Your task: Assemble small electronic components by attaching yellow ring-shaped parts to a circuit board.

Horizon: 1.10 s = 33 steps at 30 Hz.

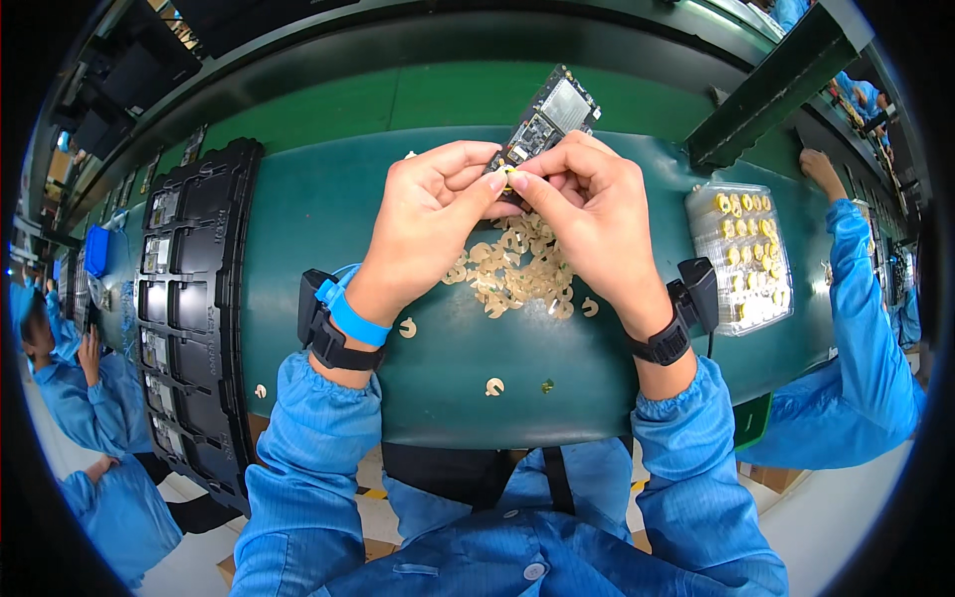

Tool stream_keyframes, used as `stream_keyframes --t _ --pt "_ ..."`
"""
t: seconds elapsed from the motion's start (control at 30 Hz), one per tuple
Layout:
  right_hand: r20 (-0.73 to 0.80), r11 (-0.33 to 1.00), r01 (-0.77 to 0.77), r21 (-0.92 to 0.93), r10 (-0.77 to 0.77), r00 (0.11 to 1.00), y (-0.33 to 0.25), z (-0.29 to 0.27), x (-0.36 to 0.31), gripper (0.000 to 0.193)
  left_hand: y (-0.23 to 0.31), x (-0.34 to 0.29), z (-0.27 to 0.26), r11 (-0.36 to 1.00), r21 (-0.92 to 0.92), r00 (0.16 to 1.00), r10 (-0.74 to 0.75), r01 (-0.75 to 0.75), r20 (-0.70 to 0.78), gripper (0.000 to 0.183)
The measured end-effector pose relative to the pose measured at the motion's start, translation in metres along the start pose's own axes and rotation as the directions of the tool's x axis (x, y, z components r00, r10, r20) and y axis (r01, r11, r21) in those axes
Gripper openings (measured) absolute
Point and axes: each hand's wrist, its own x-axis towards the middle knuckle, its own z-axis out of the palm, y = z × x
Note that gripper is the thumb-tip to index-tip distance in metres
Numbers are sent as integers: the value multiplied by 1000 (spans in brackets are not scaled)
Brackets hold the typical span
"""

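Observation:
Between my two hands, a dark circuit board [542, 124] with a silver metal shield is tilted up above the green mat. My left hand [433, 204] grips the board's near left edge between thumb and fingers. My right hand [592, 199] pinches a small round yellowish piece [508, 171] against the board's near end; both thumb tips meet there. Fingers hide part of that piece and the board's lower end. Below the hands lies a loose pile of small cream-coloured notched discs [517, 274], with a few scattered nearer me.
A black compartment tray [204, 308] holding several boards stands at left. To the right is a clear plastic tray [741, 259] with rows of yellow round parts. A dark green post [776, 90] rises at far right. Co-workers in blue sleeves [865, 308] sit on both sides.

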Motion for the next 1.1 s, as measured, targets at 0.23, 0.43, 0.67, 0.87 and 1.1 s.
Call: stream_keyframes --t 0.23,0.43,0.67,0.87,1.1 --pt "-28 996 -35 81 37 999 -5 4 -3 8 -2 -4 4 998 22 998 55 -54 -40 28" --pt "-64 1000 21 21 -19 998 -6 7 -2 7 -5 1 1 998 21 997 63 -62 -34 30" --pt "10 906 343 -248 -351 936 -2 6 1 11 -5 7 -3 999 32 997 34 -32 -70 29" --pt "0 866 412 -283 -430 903 3 13 1 20 -4 7 -7 1000 -6 997 12 -13 -72 28" --pt "-61 926 298 -233 -320 945 4 4 -3 18 -11 10 1 999 -41 990 0 -6 -144 27"
